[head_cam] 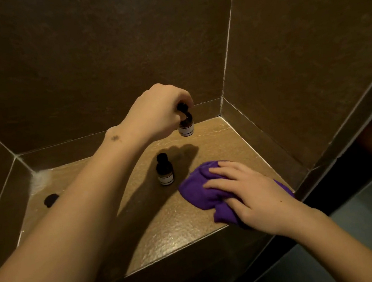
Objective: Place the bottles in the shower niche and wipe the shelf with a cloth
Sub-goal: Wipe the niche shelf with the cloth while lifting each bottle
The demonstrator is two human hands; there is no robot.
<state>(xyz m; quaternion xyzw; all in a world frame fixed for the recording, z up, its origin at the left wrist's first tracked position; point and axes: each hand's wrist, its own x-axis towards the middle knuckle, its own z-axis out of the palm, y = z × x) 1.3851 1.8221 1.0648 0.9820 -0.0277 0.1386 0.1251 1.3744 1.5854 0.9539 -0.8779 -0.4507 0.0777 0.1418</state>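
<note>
We pinch one bottle (186, 126) by its cap w/ left hand (160, 111) at the niche's back wall – likely clearing room. Right hand (245, 189), fingers flat, presses the purple cloth (198, 193) onto the shelf (167, 225) – second bottle (164, 170) stands just beside.

Two small dark bottles (185, 124) (164, 170), one purple cloth (200, 190), and two hands (160, 111) (252, 193).
</note>
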